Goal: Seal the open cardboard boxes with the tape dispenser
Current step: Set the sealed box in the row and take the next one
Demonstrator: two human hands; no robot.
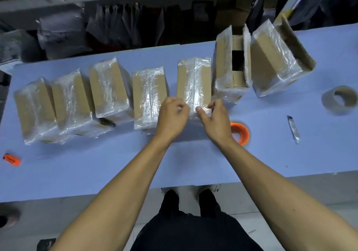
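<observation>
Clear tape covers the fifth box (pixel 194 80), mid-surface; both hands meet its near end, left hand (pixel 173 115) curled with fingertips pinched at the tape edge, right hand (pixel 214 118) fingers pressing the tape. Orange tape roll (pixel 240 132) just right of the right hand. Open box (pixel 232 65) beside it, flaps up. Blue surface (pixel 116 163); cardboard tape core (pixel 341 101) near right edge.

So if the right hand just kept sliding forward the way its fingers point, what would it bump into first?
Most likely the taped box right in front of it. The right hand points up and slightly left, its fingertips already at that box's near end. Whether they touch it is hard to tell from this one view.
</observation>
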